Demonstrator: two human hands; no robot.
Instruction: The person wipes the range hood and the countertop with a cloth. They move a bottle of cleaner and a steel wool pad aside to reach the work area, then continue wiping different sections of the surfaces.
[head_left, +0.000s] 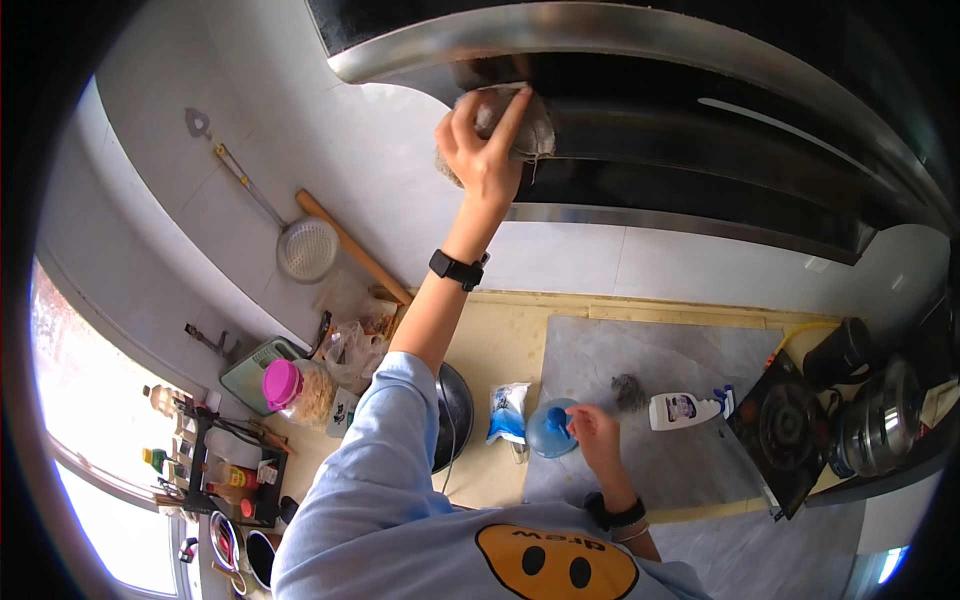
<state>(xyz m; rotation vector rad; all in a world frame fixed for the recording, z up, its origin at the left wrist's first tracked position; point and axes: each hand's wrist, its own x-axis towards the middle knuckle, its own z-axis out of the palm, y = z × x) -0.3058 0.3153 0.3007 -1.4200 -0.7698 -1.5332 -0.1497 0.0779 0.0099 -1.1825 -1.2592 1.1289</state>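
Note:
My left hand (484, 146) is raised and grips a worn grey cloth (536, 131), pressing it to the left end of the black range hood (675, 135). My fingers spread over the cloth, and threads dangle from its lower edge. Lower down, my right hand (596, 435) hangs over the counter with loosely bent fingers and nothing visible in it. Its fingertips overlap the blue top of a translucent blue plastic bottle (547, 439); whether they touch it, I cannot tell. A blue-and-white packet (508, 412) lies left of that bottle.
On the grey counter mat (600, 345) are a scouring pad (626, 391) and a white spray bottle (684, 411) on its side. A gas cooktop (784, 435) and a glass-lidded pot (889, 420) stand right. A skimmer (307, 249), pink-lidded jar (283, 384) and condiment rack (238, 476) are left.

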